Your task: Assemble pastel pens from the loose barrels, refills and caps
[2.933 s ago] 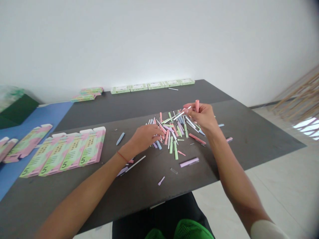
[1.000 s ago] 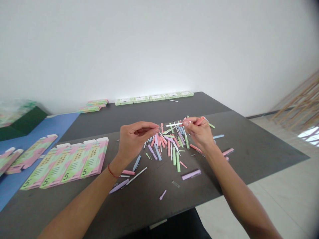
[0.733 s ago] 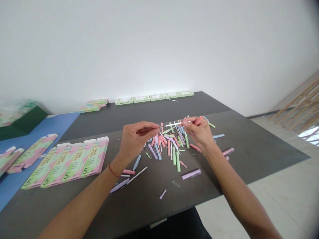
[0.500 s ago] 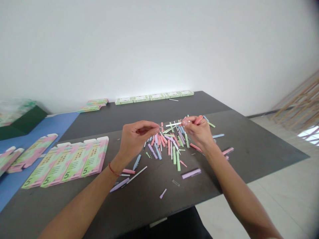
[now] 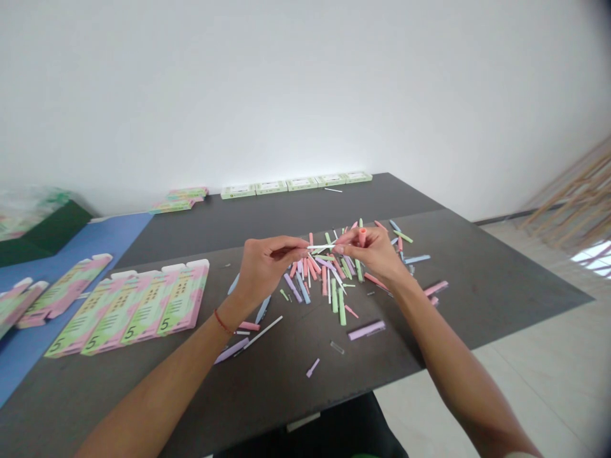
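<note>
Between my two hands a thin white pen refill (image 5: 321,247) lies level above the table. Thumb and fingertips of my left hand (image 5: 272,261) pinch its left end. My right hand (image 5: 370,251) pinches the other end at the fingertips, and a coral pen barrel (image 5: 362,237) is tucked among its fingers, its open end facing me. Below and behind the hands spreads a pile of pen parts in coral, green, lilac and blue, with a green barrel (image 5: 342,306) at its near side. My fingers hide the refill's tips.
Pink-and-green cartons marked 5 (image 5: 184,299) lie in a row at the left. Flat green boxes (image 5: 301,184) line the wall. A lilac pen part (image 5: 366,330) and a clear small tube (image 5: 337,347) lie near the front edge. A dark green bin (image 5: 52,232) stands far left.
My hands have come closer together along the refill, so less of it shows. The coral barrel in my right hand has turned more upright and moved left.
</note>
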A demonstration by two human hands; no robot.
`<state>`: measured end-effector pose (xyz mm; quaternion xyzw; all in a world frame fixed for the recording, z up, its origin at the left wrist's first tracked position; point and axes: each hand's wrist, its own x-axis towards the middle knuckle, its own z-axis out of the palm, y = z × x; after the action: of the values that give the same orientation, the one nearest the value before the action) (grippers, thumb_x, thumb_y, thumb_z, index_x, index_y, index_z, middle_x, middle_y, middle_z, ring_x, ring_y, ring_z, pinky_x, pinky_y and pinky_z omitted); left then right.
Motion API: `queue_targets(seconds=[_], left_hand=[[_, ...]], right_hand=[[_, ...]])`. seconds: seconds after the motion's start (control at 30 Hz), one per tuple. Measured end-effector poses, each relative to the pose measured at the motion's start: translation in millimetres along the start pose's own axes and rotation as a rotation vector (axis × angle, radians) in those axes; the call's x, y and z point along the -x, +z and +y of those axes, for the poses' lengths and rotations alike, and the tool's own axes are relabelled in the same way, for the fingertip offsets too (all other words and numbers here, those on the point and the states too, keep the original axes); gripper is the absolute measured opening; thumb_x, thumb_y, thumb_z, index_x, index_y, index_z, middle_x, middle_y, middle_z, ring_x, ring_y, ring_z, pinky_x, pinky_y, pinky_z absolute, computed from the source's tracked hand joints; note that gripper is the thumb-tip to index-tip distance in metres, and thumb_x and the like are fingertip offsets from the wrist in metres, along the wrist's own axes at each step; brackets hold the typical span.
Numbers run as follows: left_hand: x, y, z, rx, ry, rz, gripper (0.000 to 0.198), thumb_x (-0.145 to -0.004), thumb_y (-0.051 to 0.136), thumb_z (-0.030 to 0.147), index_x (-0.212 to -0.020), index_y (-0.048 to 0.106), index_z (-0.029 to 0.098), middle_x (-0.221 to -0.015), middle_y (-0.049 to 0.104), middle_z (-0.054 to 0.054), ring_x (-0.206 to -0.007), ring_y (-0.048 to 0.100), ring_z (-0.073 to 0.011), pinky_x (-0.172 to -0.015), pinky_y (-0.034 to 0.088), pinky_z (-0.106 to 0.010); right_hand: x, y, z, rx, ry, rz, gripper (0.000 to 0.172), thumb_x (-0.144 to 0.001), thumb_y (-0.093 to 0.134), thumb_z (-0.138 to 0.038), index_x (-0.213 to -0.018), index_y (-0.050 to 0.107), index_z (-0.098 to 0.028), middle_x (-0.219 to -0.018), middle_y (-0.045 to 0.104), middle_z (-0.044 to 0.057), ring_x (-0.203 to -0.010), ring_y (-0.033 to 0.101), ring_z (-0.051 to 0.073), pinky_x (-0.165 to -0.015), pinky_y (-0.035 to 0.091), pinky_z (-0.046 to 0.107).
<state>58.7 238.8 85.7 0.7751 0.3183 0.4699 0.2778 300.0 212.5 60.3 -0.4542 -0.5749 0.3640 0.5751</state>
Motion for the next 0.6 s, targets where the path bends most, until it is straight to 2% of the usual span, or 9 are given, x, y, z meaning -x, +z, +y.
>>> queue_targets(seconds=[0.07,0.13,0.23,0.3,0.37,0.47,0.53,0.6], left_hand=[[0,0.3,-2,-0.050,0.029,-0.018,0.011,-0.088,0.079,0.027,-0.091,0.085,0.017,-0.079,0.082,-0.002,-0.064,0.070,-0.0124,-0.059,0.050,-0.020],[-1,0.2,-4,-0.100,0.064,-0.048,0.010,-0.090,0.077,0.024,-0.091,0.084,0.017,-0.081,0.082,-0.002,-0.066,0.071,-0.0124,-0.062,0.051,-0.019],[-4,-2.7,-11,-0.149,0.088,-0.132,0.011,-0.090,0.073,0.022,-0.089,0.083,0.017,-0.081,0.082,-0.002,-0.067,0.072,-0.0128,-0.064,0.052,-0.020],[-7,-6.3,-16,-0.161,0.071,-0.203,0.012,-0.090,0.072,0.023,-0.087,0.083,0.018,-0.081,0.082,-0.002,-0.067,0.072,-0.0134,-0.065,0.053,-0.021],[-10,-10.1,-22,-0.145,0.031,-0.243,0.012,-0.089,0.073,0.025,-0.086,0.082,0.017,-0.080,0.082,-0.002,-0.067,0.073,-0.0143,-0.065,0.054,-0.021],[-12,-13.6,-27,-0.087,-0.043,-0.249,0.014,-0.087,0.075,0.028,-0.086,0.082,0.016,-0.080,0.082,-0.004,-0.068,0.074,-0.0158,-0.065,0.056,-0.022],[-12,-14.3,-28,-0.062,-0.075,-0.252,0.015,-0.086,0.075,0.029,-0.087,0.081,0.015,-0.080,0.082,-0.004,-0.069,0.075,-0.0165,-0.066,0.057,-0.022],[-13,-14.4,-28,-0.051,-0.089,-0.265,0.016,-0.086,0.076,0.030,-0.087,0.081,0.015,-0.080,0.082,-0.005,-0.069,0.075,-0.0167,-0.066,0.057,-0.023]], right_hand=[[1,-1,0,0.125,-0.019,-0.053,0.031,-0.071,0.091,-0.043,-0.083,0.083,-0.016,-0.061,0.065,0.000,-0.058,0.056,0.013,-0.056,0.042,0.028],[1,-2,1,0.186,-0.031,-0.076,0.037,-0.076,0.087,-0.049,-0.093,0.083,-0.016,-0.064,0.065,0.000,-0.060,0.057,0.015,-0.057,0.043,0.029],[-3,-4,6,0.220,-0.060,-0.029,0.041,-0.085,0.079,-0.049,-0.110,0.080,-0.017,-0.094,0.075,0.006,-0.084,0.066,0.021,-0.073,0.050,0.032],[-7,-7,11,0.202,-0.035,-0.011,0.038,-0.089,0.074,-0.045,-0.117,0.077,-0.019,-0.110,0.074,0.008,-0.095,0.064,0.022,-0.080,0.049,0.033],[-10,-8,16,0.060,0.085,-0.043,0.033,-0.090,0.070,-0.040,-0.116,0.076,-0.019,-0.109,0.072,0.008,-0.088,0.061,0.020,-0.075,0.047,0.031],[-14,-5,18,-0.319,0.307,-0.138,0.027,-0.083,0.069,-0.028,-0.106,0.077,-0.016,-0.100,0.071,0.009,-0.076,0.055,0.016,-0.065,0.044,0.029],[-15,-2,17,-0.499,0.377,-0.178,0.029,-0.075,0.071,-0.022,-0.102,0.078,-0.015,-0.102,0.071,0.010,-0.076,0.054,0.016,-0.064,0.044,0.029],[-14,0,17,-0.557,0.403,-0.191,0.029,-0.072,0.073,-0.020,-0.100,0.078,-0.015,-0.100,0.070,0.010,-0.076,0.054,0.016,-0.065,0.045,0.029]])
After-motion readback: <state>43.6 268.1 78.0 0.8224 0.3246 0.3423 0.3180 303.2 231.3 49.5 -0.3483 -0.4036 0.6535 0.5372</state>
